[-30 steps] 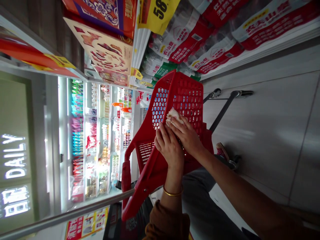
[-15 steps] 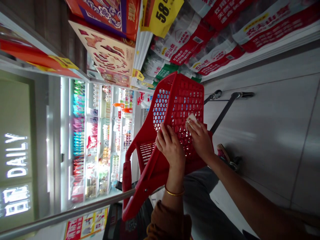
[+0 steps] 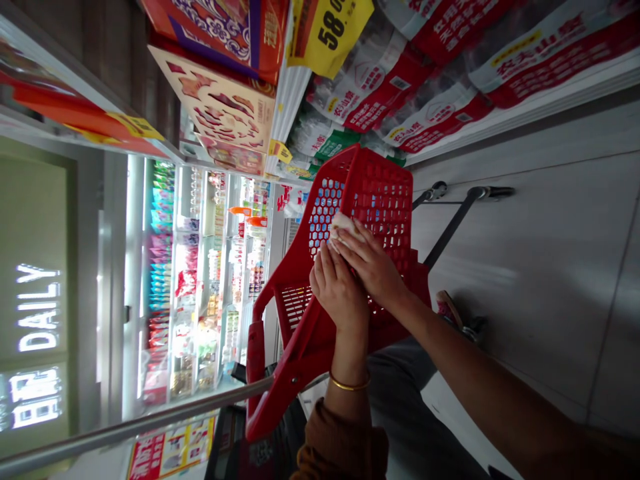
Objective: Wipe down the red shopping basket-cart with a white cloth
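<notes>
The picture is turned on its side. A red plastic shopping cart [image 3: 383, 193] with a perforated basket is in the middle of the view. My left hand [image 3: 340, 287], below a gold bangle, grips the cart's edge with its fingers together and bent over the rim. My right hand [image 3: 373, 263] is closed on a crumpled white cloth or tissue [image 3: 344, 225], pressing it against the basket by the rim. The hands touch or nearly touch, and the right hand's palm is hidden. Both thumbs are hard to make out.
Packs of bottled water [image 3: 365, 87] and boxes [image 3: 220, 100] line the shelf beside the cart, with a yellow price tag [image 3: 330, 33]. Lit shelves [image 3: 210, 267] stand farther back. A metal pole [image 3: 150, 420] crosses the view near the cart. Cart wheels [image 3: 495, 192] rest on the tiled floor [image 3: 540, 280].
My right hand has moved with the white cloth from the basket's side toward the rim and my left hand. The left hand has stayed on the rim. The view has shifted slightly.
</notes>
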The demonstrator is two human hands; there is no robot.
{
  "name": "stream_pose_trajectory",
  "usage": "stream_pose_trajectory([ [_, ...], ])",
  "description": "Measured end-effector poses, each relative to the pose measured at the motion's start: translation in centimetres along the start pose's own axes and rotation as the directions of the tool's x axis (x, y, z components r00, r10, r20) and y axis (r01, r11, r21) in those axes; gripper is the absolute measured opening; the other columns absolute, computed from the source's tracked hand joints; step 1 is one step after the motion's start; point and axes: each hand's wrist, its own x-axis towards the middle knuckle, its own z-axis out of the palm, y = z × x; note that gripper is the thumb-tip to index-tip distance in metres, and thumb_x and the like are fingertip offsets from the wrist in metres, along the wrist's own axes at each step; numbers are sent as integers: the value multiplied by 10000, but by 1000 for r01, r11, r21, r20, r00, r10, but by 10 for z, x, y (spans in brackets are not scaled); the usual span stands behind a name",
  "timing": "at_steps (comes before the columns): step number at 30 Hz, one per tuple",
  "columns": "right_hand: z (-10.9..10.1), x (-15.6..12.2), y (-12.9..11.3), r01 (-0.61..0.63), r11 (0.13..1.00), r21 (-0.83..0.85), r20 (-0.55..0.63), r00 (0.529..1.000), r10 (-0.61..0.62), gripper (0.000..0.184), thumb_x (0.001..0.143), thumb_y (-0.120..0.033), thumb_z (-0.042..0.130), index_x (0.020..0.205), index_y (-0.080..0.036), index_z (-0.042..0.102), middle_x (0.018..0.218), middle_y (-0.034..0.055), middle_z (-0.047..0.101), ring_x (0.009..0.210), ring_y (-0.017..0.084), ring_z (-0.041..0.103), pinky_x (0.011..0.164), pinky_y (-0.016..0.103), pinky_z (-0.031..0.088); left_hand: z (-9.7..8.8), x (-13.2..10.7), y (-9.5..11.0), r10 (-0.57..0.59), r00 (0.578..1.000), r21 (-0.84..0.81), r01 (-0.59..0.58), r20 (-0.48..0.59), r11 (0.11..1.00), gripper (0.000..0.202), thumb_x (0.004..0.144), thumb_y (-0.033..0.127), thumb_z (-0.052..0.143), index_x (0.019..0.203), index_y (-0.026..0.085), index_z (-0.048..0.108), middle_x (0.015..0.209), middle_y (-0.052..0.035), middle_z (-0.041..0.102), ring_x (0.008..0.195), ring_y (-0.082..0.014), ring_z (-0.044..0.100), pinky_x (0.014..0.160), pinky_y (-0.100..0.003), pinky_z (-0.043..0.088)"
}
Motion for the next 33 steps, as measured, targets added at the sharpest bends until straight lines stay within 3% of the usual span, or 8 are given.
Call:
stream_pose_trajectory([
  [8,0,-3,3,-2,996,-94,70,997,9,549,984,-125,351,1506,-268,257,1492,7,441,1413,183,349,1226,434,270,7,2,4,-13,1000,-6,13,20,1000,413,962,182,405,1359,139,511,1400,-136,537,1235,-271,536,1031,-443,448],
  [13,3,-19,10,-104,986,-128,44,993,110,546,973,-135,392,1492,-275,299,1493,14,439,1423,221,327,1196,468,316,9,1,10,-33,999,-26,33,-6,999,407,967,214,407,1349,139,525,1380,-147,555,1232,-280,534,1025,-460,442],
  [19,5,-41,22,-104,982,-159,2,994,105,591,951,-54,368,1504,-237,263,1473,59,466,1395,192,378,1181,458,325,12,1,13,-59,998,-45,57,-31,997,409,971,233,394,1346,144,533,1374,-155,560,1243,-284,528,1041,-475,423],
  [27,4,-67,38,-251,963,-96,-60,967,246,576,910,-10,376,1448,-214,396,1425,113,514,1357,239,433,1107,515,396,13,-1,14,-59,998,-46,58,-7,997,433,955,201,396,1372,175,507,1422,-164,508,1329,-287,453,1104,-521,357],
  [33,0,-44,28,-259,966,4,-173,951,256,547,958,-71,362,1475,-249,342,1428,91,511,1362,222,428,1105,476,420,9,8,14,-82,996,-60,81,-20,995,458,959,187,376,1408,134,451,1377,-154,557,1278,-271,507,1083,-469,403],
])
